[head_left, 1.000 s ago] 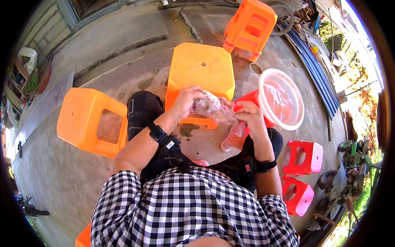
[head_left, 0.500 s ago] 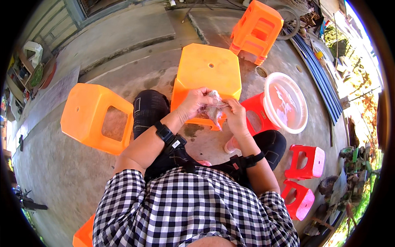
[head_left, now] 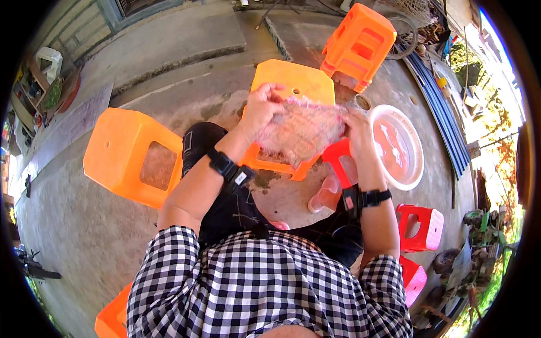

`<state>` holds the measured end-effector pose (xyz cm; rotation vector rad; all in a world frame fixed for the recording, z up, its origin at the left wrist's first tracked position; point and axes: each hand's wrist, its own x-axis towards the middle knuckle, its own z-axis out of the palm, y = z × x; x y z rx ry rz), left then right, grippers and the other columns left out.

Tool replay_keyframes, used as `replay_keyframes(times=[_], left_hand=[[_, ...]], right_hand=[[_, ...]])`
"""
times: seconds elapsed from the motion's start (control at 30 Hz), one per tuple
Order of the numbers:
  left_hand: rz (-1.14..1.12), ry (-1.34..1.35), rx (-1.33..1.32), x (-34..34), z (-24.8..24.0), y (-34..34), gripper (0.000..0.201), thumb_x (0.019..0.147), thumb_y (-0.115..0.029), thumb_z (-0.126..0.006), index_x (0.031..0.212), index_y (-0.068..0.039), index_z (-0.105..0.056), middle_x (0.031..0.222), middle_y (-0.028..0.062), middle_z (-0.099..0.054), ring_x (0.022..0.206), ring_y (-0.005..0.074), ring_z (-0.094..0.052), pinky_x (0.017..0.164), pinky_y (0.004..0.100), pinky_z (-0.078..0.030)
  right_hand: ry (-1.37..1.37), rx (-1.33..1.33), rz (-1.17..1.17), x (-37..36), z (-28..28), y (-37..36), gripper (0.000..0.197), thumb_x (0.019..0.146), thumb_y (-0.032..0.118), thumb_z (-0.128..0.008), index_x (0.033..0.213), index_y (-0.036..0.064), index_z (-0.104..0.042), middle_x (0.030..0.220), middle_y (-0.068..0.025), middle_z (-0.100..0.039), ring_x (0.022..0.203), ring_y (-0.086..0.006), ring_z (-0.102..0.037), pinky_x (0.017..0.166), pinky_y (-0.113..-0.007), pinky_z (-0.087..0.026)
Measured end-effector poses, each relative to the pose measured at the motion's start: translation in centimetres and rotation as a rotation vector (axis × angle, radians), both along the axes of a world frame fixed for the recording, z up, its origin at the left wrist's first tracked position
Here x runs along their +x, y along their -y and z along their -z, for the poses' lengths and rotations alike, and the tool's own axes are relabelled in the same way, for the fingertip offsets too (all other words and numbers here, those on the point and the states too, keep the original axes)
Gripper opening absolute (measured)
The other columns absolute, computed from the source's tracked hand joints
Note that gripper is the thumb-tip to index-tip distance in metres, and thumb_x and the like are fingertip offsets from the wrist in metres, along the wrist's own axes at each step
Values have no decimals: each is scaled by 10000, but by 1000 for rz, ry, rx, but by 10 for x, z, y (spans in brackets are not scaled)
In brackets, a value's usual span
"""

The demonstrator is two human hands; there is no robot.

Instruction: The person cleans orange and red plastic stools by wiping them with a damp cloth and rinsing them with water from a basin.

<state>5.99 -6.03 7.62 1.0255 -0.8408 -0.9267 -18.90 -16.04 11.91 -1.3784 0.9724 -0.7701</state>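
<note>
A thin, worn cloth [head_left: 307,130] with a pinkish edge hangs spread out between my two hands. It looks partly see-through. My left hand [head_left: 263,110] grips its left side, some fingers bent over the upper corner. My right hand [head_left: 357,130] is closed on the opposite edge. Behind the cloth stands an orange plastic stool [head_left: 293,76], its front part partly covered by the cloth. Close to my right forearm is a white-rimmed basin [head_left: 418,152] holding water, with a red stool [head_left: 338,155] beside it, partly hidden.
Another orange stool [head_left: 110,152] stands at my left, and stacked orange stools [head_left: 360,45] are at the far right. Small red stools [head_left: 422,228] sit near my right elbow. Blue corrugated sheets [head_left: 439,107] lie along the right side. A concrete step [head_left: 180,45] runs behind.
The cloth was bunched up between close-set hands and is now spread flat. My right hand has moved right and up; my left hand has risen slightly.
</note>
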Motion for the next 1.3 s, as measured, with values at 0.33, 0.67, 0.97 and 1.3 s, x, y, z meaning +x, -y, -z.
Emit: replay_keyframes(times=[0.33, 0.67, 0.97, 1.3], left_hand=[[-624, 758, 163, 26, 61, 18, 287, 796, -165, -734, 1044, -35, -668, 994, 97, -648, 975, 256, -589, 879, 375, -475], [-626, 1125, 200, 7, 55, 13, 287, 775, -235, -759, 1019, -104, -682, 1086, 59, -623, 1088, 294, -527, 947, 435, -392], [-577, 1175, 155, 14, 63, 17, 286, 732, -190, -784, 986, -100, -686, 1056, 50, -611, 1084, 299, -535, 946, 441, -420], [-506, 1067, 161, 14, 57, 16, 268, 726, -186, -785, 958, -77, -706, 1042, 69, -643, 1076, 298, -549, 954, 393, -449]], right_hand=[[-1133, -860, -217, 93, 44, -25, 340, 947, 352, -522, 1230, 187, -611, 1340, -61, -541, 1237, -313, -510, 966, -504, -427], [-955, -1044, -200, 111, 87, 24, 521, 964, 383, -486, 1453, 207, -456, 1517, -24, -403, 1379, -273, -373, 1093, -472, -295], [-378, -587, -218, 47, 16, 37, 508, 866, 287, -707, 1276, 7, -602, 1250, -177, -628, 1169, -284, -608, 981, -338, -465], [-1037, -382, -479, -172, -177, -60, 326, 936, 136, -622, 1236, 12, -639, 1093, -112, -686, 992, -178, -641, 883, -310, -496]])
